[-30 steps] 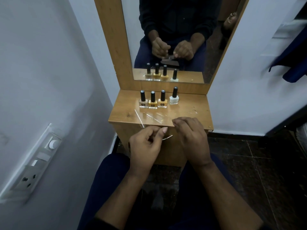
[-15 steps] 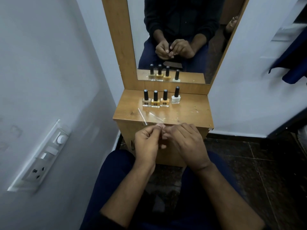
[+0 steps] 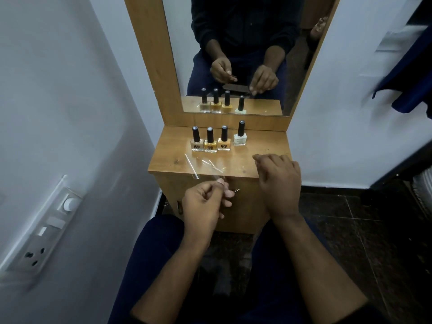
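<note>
Two hands are in front of one small table (image 3: 261, 146). The left hand (image 3: 205, 204) is just before the near edge and pinches one thin stick (image 3: 236, 191) between thumb and fingers; the stick is too small to tell what it is. The right hand (image 3: 279, 181) is over the near right corner with fingers loosely bent, holding nothing. Four bottles (image 3: 210, 142) with black caps stand at the far side: three yellowish ones in a row and one white bottle (image 3: 240, 136) to their right. One clear wrapper (image 3: 205, 166) lies near them. One mirror (image 3: 245, 43) stands behind
</note>
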`<state>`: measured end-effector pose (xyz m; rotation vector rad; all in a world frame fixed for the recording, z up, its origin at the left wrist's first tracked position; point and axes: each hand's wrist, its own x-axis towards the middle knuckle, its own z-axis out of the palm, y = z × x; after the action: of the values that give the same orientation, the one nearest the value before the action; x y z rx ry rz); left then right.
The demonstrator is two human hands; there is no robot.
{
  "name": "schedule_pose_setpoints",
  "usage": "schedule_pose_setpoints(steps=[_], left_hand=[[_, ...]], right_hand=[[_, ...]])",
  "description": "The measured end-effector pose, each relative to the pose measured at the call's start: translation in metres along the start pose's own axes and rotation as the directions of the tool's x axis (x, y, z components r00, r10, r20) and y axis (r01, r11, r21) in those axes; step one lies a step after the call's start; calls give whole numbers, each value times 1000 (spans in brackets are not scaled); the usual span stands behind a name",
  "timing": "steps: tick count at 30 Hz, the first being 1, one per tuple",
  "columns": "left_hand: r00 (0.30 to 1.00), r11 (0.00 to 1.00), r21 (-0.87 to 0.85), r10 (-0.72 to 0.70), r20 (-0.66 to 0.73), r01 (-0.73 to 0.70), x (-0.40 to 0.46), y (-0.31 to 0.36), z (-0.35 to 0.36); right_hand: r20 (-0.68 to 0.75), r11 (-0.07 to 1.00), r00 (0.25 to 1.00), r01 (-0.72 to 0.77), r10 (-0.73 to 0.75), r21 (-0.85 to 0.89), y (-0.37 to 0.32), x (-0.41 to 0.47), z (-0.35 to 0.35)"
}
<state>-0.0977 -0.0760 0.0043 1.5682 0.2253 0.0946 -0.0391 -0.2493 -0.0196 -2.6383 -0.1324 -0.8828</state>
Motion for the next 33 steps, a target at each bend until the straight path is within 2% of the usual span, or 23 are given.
schedule_pose_setpoints(steps=[4, 7, 16, 18, 21, 24, 27, 30, 33], left_hand=[[1000, 999, 37, 1, 20, -1, 2, -3, 0], [1000, 999, 53, -6, 20, 5, 7, -6, -2], [998, 995, 95, -2, 66, -4, 12, -10, -5], [998, 996, 92, 5, 65, -10, 13, -11, -6], [998, 997, 75, 7, 61, -11, 15, -11, -6], [997, 996, 85, 5, 71, -11, 16, -13, -5], [998, 997, 66, 23, 51, -26, 17, -14, -5], [1000, 1000, -1, 12, 27, -12, 18, -14, -4], [999, 997, -78, -23, 29, 25, 16, -12, -1]], right_hand=[[64, 997, 996, -57, 60, -51, -7, 6, 8], [172, 994, 979, -104, 108, -35, -13, 5, 13], [349, 983, 927, -170, 138, 62, -17, 3, 31], [343, 977, 930, -181, 134, 110, -17, 2, 31], [203, 968, 972, -158, 118, 195, -17, 0, 22], [110, 951, 994, -58, 26, 304, -19, -8, 7], [224, 906, 960, 61, -168, 418, -22, -20, -6], [363, 878, 886, 93, -288, 469, -28, -25, -11], [338, 905, 882, 191, -328, 380, -31, -25, -12]])
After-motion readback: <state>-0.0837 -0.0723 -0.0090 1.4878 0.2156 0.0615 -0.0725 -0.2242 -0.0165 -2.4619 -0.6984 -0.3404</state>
